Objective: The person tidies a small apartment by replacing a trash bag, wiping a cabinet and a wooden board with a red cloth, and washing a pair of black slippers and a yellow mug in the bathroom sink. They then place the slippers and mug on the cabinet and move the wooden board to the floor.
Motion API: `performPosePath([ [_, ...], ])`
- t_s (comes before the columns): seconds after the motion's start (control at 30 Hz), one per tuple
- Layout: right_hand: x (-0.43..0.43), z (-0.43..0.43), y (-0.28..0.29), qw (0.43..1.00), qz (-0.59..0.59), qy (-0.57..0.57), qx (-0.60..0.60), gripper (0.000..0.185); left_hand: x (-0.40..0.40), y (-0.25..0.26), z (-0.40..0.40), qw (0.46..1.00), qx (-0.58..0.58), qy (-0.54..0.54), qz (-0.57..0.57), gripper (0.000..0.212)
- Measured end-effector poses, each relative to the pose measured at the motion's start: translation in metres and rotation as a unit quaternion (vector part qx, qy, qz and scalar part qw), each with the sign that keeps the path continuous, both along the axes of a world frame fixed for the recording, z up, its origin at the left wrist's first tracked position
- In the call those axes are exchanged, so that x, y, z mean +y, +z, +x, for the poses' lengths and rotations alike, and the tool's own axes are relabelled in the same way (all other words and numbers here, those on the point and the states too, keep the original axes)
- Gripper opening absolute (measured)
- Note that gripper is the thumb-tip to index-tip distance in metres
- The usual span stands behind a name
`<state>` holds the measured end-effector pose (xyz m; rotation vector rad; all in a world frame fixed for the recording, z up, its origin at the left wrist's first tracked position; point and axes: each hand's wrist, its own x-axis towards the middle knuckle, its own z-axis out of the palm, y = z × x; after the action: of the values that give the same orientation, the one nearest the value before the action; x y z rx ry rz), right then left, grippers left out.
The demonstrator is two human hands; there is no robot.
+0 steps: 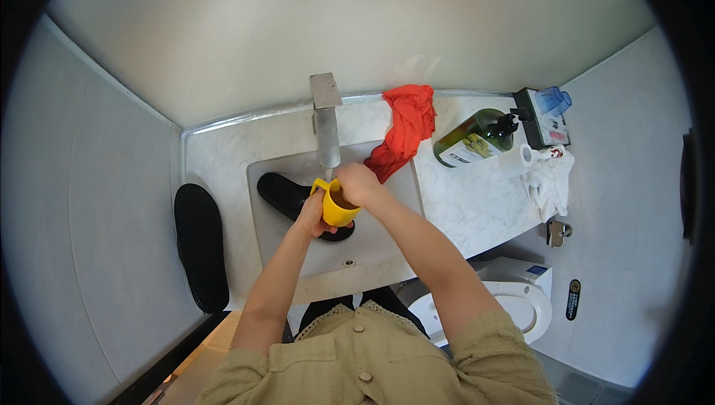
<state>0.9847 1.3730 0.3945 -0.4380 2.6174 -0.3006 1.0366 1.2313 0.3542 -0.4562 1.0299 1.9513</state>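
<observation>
My left hand (315,216) holds a yellow mug (339,214) over the sink basin (385,232), just below the spout of a metal faucet (328,137). Brownish liquid shows inside the mug. At the mug's rim is my right hand (357,183), its fingertips hidden, so what they grip cannot be told. A thin stream of water shows under the spout. Beneath the mug and left hand, a black shoe (282,195) lies in the basin, partly covered. A red cloth (410,120) drapes from the back of the counter into the basin.
A black insole or shoe sole (201,246) lies on the counter's left end. At the right stand a green pump bottle (475,138), a white paper roll (516,159), a white cloth (550,181) and a dark box (539,118) with blue cups. A toilet (519,299) is at the lower right.
</observation>
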Motion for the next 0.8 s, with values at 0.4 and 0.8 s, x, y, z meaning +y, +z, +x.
performPosePath([
  [0.4,0.006,-0.007,0.020,0.986,-0.152,0.061,0.037,0.031,-0.022,-0.038,-0.008,0.990,-0.088,-0.004,0.110,0.050],
  [0.8,0.000,0.006,-0.031,0.984,-0.077,0.034,0.154,0.020,-0.021,-0.036,-0.021,0.995,-0.043,-0.027,-0.088,0.048],
])
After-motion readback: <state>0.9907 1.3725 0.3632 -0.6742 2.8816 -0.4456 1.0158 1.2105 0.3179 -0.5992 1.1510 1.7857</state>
